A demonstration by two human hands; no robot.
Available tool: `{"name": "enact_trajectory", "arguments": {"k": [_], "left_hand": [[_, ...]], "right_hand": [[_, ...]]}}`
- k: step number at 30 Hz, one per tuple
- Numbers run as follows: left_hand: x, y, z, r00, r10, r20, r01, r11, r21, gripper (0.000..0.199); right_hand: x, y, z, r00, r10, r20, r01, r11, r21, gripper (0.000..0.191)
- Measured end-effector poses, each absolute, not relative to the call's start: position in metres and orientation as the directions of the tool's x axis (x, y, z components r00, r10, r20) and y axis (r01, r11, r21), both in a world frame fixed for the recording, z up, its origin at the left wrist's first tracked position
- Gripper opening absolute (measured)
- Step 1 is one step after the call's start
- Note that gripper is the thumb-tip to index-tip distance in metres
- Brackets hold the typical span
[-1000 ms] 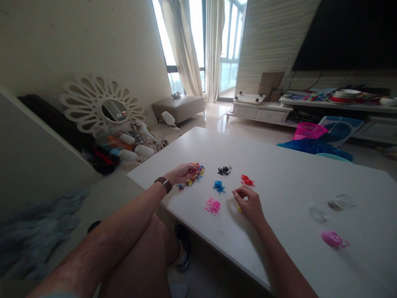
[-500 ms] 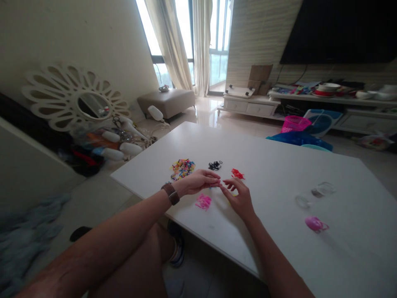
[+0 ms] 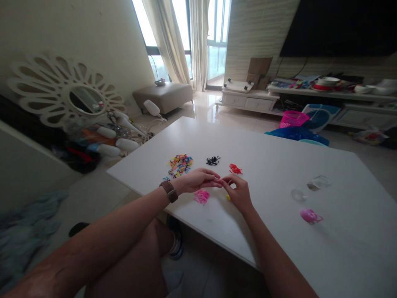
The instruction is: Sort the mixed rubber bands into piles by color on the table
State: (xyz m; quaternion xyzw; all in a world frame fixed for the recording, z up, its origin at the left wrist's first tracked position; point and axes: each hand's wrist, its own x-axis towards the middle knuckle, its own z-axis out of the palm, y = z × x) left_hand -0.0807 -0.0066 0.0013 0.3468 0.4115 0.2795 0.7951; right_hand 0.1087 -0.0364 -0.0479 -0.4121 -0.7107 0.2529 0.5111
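Over the white table (image 3: 279,178), my left hand (image 3: 200,180) is palm up with its fingers together, and what it holds is too small to name. The closed fingertips of my right hand (image 3: 237,191) meet the left fingertips. Around them lie small piles of bands: mixed colours (image 3: 180,164) beyond my left wrist, black (image 3: 213,160) behind the hands, red (image 3: 235,169) behind my right hand, and pink (image 3: 202,196) in front of my left hand. A bit of yellow (image 3: 228,197) shows beside my right hand, which partly hides it.
A clear jar (image 3: 319,183), a clear round lid (image 3: 299,194) and a pink-purple object (image 3: 310,216) with a loop are on the right of the table. Beyond the table are a pink basket (image 3: 293,119) and a bench (image 3: 164,96). A flower-shaped mirror (image 3: 85,99) leans at the left.
My right hand's fingers have closed together and now touch my left fingertips. The whole view has shifted slightly, moving the table and piles a little up and left.
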Motion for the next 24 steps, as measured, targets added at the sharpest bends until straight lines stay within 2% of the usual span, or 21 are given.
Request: {"name": "enact_trajectory", "arguments": {"k": [4, 7, 12, 16, 20, 24], "left_hand": [[-0.090, 0.005, 0.002, 0.422, 0.749, -0.512, -0.174, 0.621, 0.765, 0.012], [-0.102, 0.015, 0.002, 0.330, 0.769, -0.548, -0.232, 0.629, 0.742, 0.013], [-0.117, 0.019, -0.002, 0.393, 0.729, -0.561, -0.272, 0.674, 0.686, 0.021], [-0.117, 0.014, -0.007, 0.459, 0.693, -0.556, -0.242, 0.699, 0.673, 0.023], [-0.114, 0.012, -0.010, 0.474, 0.678, -0.562, -0.227, 0.711, 0.666, 0.021], [-0.109, 0.010, -0.011, 0.516, 0.668, -0.537, -0.199, 0.703, 0.683, 0.014]], "right_hand": [[0.109, -0.037, -0.049, -0.129, 0.844, 0.520, 0.353, 0.529, -0.772, 0.011], [0.106, -0.038, -0.053, -0.225, 0.846, 0.483, 0.371, 0.533, -0.761, 0.009], [0.090, -0.042, -0.065, -0.488, 0.767, 0.416, 0.396, 0.620, -0.678, 0.013], [0.079, -0.044, -0.072, -0.550, 0.736, 0.394, 0.418, 0.651, -0.634, 0.011], [0.079, -0.046, -0.068, -0.513, 0.742, 0.433, 0.420, 0.656, -0.627, 0.011], [0.085, -0.046, -0.061, -0.340, 0.790, 0.510, 0.406, 0.613, -0.678, 0.010]]}}
